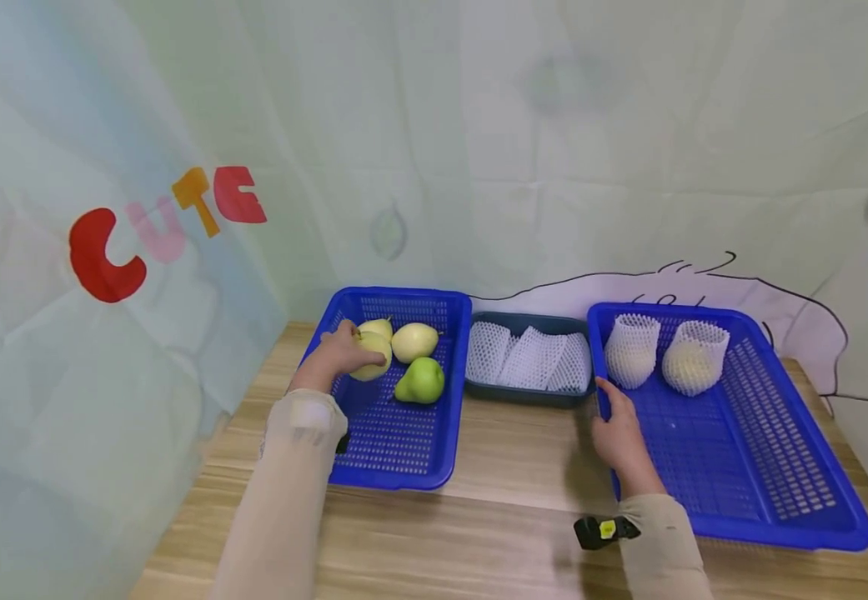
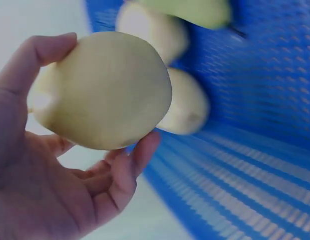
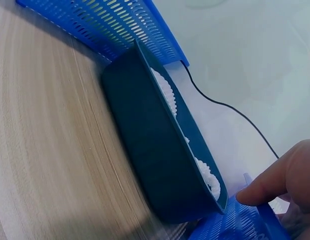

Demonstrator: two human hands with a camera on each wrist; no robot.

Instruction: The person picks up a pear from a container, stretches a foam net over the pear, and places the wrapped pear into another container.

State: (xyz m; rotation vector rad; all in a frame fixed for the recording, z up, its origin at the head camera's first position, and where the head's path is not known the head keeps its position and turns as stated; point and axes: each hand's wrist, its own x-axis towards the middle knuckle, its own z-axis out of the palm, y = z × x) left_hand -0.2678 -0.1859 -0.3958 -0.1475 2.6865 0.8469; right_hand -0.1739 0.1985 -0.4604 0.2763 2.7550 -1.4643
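My left hand (image 1: 339, 354) grips a pale yellow pear (image 2: 107, 90) over the left blue basket (image 1: 403, 479), thumb on one side and fingertips on the other. In that basket lie two more yellow pears, one partly behind the hand and one (image 1: 414, 342) beside it, plus a green pear (image 1: 420, 381). My right hand (image 1: 619, 429) holds the near-left rim of the right blue basket (image 1: 771, 533), its thumb along the rim and the other fingers mostly hidden. Two pears in white foam nets, a left one (image 1: 631, 354) and a right one (image 1: 694, 360), stand inside at the back.
Between the baskets sits a dark green tray (image 3: 149, 135) with several white foam nets (image 1: 531, 358). All stand on a wood-grain table (image 1: 509, 467). A printed cloth (image 1: 434, 167) hangs behind. A small black device (image 1: 604, 531) is at the right wrist.
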